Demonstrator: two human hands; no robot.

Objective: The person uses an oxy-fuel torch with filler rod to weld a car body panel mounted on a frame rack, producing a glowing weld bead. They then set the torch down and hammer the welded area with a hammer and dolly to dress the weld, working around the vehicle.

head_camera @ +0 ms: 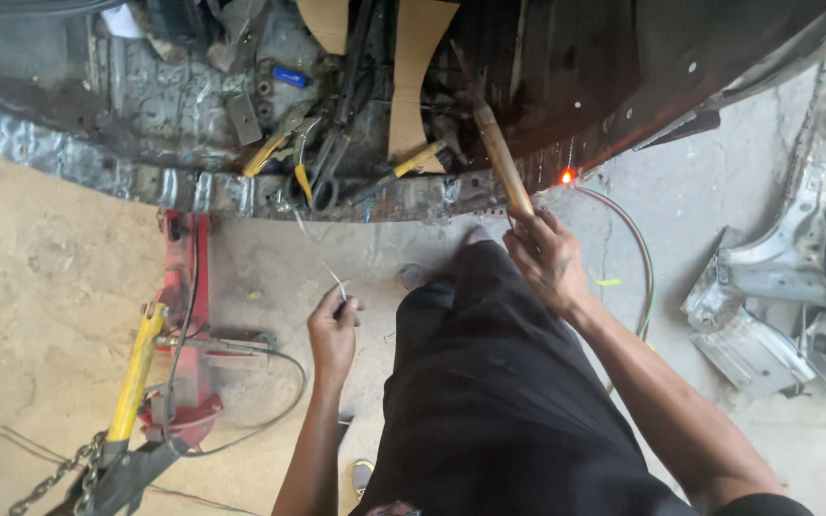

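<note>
we are looking down at a dark car body floor (623, 67) running across the top, from ten to two o'clock, its lower edge crinkled and rusty. at four o'clock bare sheet-metal panels (786, 277) are lying on the concrete. at eight o'clock a red hydraulic jack (188, 315) is sitting with a yellow handle (136, 373) and a chain (54, 478). pliers and snips (313, 158) are lying on the floor edge at twelve o'clock beside a cardboard piece (413, 76). our right hand (547, 258) is closing around a brass torch (494, 143), its tip glowing orange (566, 176) at the panel edge. our left hand (334, 330) is pinching a thin filler rod (322, 263), pointing toward eleven o'clock.
</note>
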